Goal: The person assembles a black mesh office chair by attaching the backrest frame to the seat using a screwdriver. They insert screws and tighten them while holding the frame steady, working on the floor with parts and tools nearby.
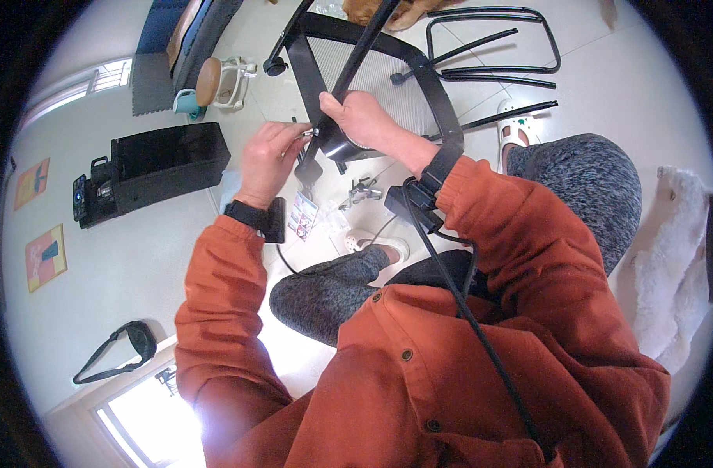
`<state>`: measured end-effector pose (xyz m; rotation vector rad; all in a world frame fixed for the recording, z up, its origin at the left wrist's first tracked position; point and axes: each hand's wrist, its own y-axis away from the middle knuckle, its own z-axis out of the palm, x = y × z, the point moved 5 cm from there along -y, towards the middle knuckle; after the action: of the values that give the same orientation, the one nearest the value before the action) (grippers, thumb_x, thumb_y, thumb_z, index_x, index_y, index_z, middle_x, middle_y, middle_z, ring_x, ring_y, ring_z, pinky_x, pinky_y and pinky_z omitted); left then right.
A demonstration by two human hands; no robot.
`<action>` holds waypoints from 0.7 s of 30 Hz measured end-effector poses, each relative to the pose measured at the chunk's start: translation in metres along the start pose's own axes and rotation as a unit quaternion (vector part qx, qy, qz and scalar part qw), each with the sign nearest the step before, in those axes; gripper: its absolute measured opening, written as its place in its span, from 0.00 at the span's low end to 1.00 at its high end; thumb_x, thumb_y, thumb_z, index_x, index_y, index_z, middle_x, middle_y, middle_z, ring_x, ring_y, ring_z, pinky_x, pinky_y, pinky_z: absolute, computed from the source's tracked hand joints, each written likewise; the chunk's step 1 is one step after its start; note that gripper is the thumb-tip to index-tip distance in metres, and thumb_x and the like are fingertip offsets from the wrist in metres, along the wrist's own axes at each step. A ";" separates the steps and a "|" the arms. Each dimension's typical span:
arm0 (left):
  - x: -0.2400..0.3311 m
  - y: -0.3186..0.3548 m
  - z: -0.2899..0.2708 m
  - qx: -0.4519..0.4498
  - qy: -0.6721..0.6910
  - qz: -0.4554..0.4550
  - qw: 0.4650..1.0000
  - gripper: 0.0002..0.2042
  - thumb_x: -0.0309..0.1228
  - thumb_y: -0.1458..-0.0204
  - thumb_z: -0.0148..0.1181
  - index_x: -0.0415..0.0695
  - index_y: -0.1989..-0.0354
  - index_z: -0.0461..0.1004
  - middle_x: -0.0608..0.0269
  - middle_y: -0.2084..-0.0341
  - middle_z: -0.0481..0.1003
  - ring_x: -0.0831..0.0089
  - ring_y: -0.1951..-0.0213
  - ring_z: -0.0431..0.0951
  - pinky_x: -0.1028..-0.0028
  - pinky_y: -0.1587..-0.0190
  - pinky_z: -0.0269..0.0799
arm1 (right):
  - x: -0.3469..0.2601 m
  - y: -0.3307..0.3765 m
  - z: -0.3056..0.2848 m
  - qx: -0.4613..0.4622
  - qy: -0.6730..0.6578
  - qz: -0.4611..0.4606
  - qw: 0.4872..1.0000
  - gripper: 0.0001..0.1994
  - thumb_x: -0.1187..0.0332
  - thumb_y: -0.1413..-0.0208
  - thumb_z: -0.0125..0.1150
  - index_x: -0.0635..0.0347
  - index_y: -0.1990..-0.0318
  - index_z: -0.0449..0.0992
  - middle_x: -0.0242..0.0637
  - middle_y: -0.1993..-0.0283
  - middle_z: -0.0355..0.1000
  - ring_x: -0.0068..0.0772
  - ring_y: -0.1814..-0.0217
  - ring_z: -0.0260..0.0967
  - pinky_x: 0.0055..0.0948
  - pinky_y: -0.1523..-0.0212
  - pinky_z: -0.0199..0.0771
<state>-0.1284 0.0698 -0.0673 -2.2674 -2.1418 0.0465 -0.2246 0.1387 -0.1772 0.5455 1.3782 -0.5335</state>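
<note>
In front of me a black-framed chair part with a light mesh panel (380, 74) stands on the floor at a tilt. A long black bar (362, 54) runs diagonally across it. My right hand (364, 119) is wrapped round the lower stretch of this bar, thumb along its top. My left hand (267, 160) pinches a small silver bolt-like piece (309, 133) against the bar's lower end; its exact kind is too small to tell. Just below on the floor lie several loose metal fittings (362, 192), next to a printed leaflet (302, 216).
Black tubular frames (557, 47) lie on the floor at the far right, near my white clog (516, 123). An orange-furred animal (399, 11) is at the far edge. On the left are a black box-shaped appliance (169, 168) and a small brown-and-white chair (230, 82). A cable hangs between my wrists.
</note>
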 end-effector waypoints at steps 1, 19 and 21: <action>0.001 0.005 0.002 0.021 0.028 -0.038 0.999 0.14 0.24 0.59 0.60 0.46 0.60 0.74 0.61 0.68 0.74 0.64 0.65 0.73 0.71 0.65 0.70 | -0.001 0.002 0.000 0.007 0.000 -0.005 1.000 0.31 0.46 0.48 0.43 0.73 0.79 0.73 0.58 0.80 0.67 0.56 0.72 0.69 0.42 0.66 0.68; -0.002 0.007 0.015 0.036 0.138 -0.072 0.987 0.18 0.18 0.63 0.60 0.45 0.60 0.74 0.59 0.66 0.74 0.63 0.63 0.74 0.70 0.61 0.71 | 0.013 0.032 -0.014 -0.186 -0.231 0.110 0.949 0.09 0.68 0.48 0.58 0.64 0.64 0.75 0.30 0.70 0.70 0.17 0.71 0.66 0.15 0.68 0.69; -0.002 0.003 0.013 0.042 0.102 -0.035 0.993 0.18 0.17 0.65 0.60 0.45 0.61 0.74 0.59 0.66 0.74 0.62 0.61 0.74 0.69 0.59 0.71 | 0.012 0.033 -0.013 -0.213 -0.214 0.071 0.951 0.07 0.67 0.48 0.57 0.61 0.71 0.74 0.27 0.75 0.68 0.16 0.76 0.61 0.16 0.73 0.62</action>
<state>-0.1262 0.0680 -0.0809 -2.0529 -2.0715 -0.0900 -0.2113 0.1720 -0.1893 0.1582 0.9864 -0.2067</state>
